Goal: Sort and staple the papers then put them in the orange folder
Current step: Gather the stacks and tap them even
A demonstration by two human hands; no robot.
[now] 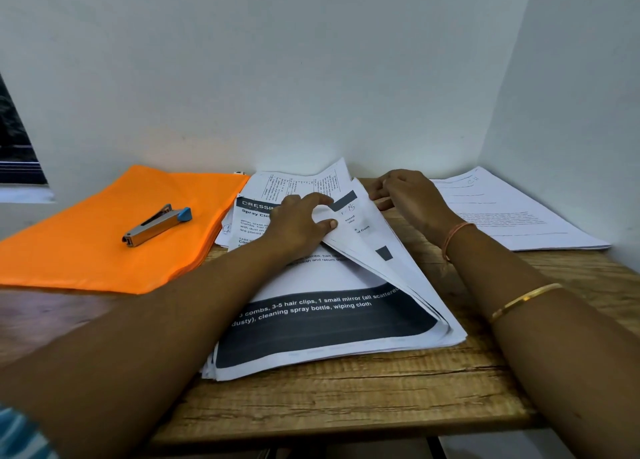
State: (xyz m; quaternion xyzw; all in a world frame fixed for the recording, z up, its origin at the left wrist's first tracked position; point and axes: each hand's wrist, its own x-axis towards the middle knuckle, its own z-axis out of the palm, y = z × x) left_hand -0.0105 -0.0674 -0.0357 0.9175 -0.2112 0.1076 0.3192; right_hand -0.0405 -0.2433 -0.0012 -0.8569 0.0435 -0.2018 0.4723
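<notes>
We see a thick stack of papers (322, 323) lying in the middle of the wooden table (346, 406), its top page carrying a dark band of white text. The left hand (298, 223) rests on that stack and pinches several raised sheets (367, 237) between thumb and fingers, so they fan up and lean to the right. The right hand (408, 195) sits just behind those sheets with its fingers curled at their far edge; we cannot tell whether it grips them. The orange folder (104, 247) lies flat on the left, its right edge meeting the stack's far left side, and 1 stapler (156, 225) with a blue end lies on top of it. A 2nd pile of papers (519, 216) lies in the right corner by the wall, apart from the stack. The right forearm wears 1 gold bangle (526, 301) and an orange thread (457, 233).
</notes>
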